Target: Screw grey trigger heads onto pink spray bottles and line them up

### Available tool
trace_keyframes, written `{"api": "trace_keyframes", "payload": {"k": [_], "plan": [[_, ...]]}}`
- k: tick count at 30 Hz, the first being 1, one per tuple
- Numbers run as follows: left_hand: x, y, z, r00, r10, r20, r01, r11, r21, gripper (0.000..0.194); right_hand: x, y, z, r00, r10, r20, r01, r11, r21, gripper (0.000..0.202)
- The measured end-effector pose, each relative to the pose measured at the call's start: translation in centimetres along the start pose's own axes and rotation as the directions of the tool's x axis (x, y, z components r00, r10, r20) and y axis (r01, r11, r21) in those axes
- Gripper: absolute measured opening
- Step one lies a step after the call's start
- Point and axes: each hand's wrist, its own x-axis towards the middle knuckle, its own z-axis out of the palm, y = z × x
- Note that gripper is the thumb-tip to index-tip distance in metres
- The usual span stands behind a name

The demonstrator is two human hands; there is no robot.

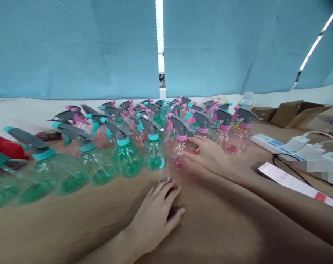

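In the head view we counted roughly thirty spray bottles across mid-frame, green ones left, pink right. Our right hand closed its fingers on a pink spray bottle at centre; our left hand lay flat, fingers spread, on the brown tabletop. Blue curtains hung behind; the lower frame stayed open.

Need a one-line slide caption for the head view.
Right hand touches a pink spray bottle among rows of green and pink bottles; left hand rests flat on the brown table.
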Motion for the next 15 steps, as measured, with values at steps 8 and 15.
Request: {"api": "trace_keyframes", "payload": {"k": [8,15], "plan": [[0.0,0.0,-0.1,1.000,0.000,0.006,0.000,1.000,0.009,0.044,1.0,-0.4,0.4,0.997,0.061,0.056,-0.060,0.998,-0.019,0.063],[0.1,-0.2,-0.2,1.000,0.008,-0.011,-0.007,1.000,0.027,0.042,-1.0,1.6,-1.6,0.997,0.065,-0.043,-0.059,0.989,0.138,0.056]]}}
